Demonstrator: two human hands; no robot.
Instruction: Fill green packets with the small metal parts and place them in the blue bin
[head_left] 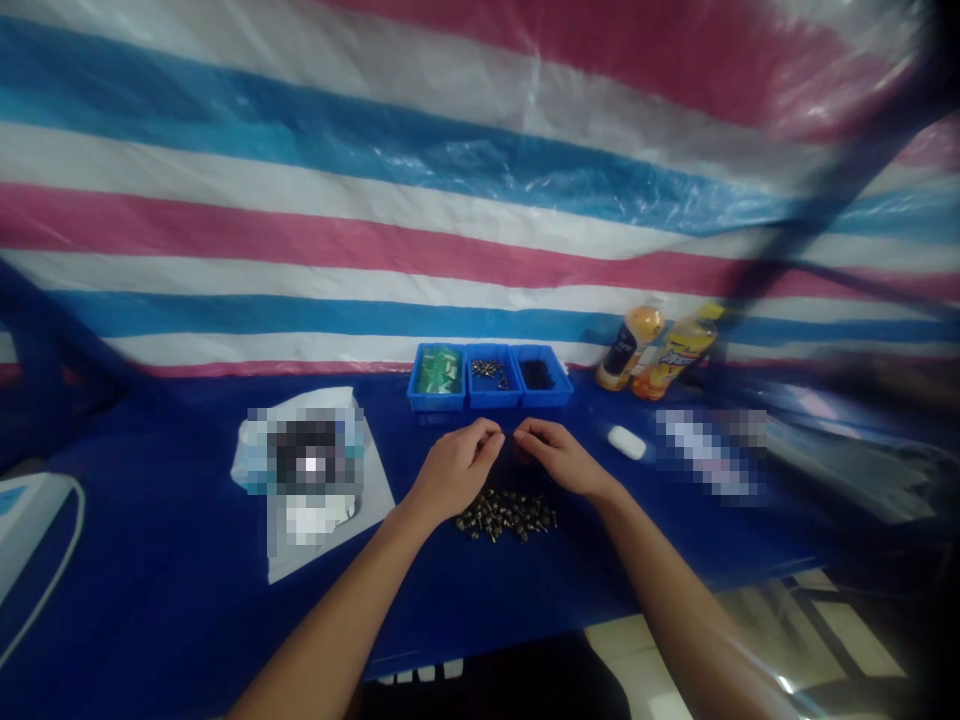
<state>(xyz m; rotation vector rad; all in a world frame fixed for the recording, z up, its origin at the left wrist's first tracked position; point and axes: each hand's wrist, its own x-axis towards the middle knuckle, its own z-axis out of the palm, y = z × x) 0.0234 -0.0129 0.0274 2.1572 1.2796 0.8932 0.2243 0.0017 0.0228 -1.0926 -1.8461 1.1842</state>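
My left hand and my right hand rest close together on the blue table cover, fingers curled downward and fingertips almost meeting. Neither hand shows anything clearly held. Just below them lies a loose pile of small metal fasteners, which neither hand appears to touch. Beyond the hands stand several blue plastic bins: the left holds green pieces, the middle small metal parts, the right dark parts.
Two plastic drink bottles stand behind the bins on the right. A white oval object lies right of my right hand. A pixelated sheet of paper lies on the left, and a striped plastic tarp hangs behind the table.
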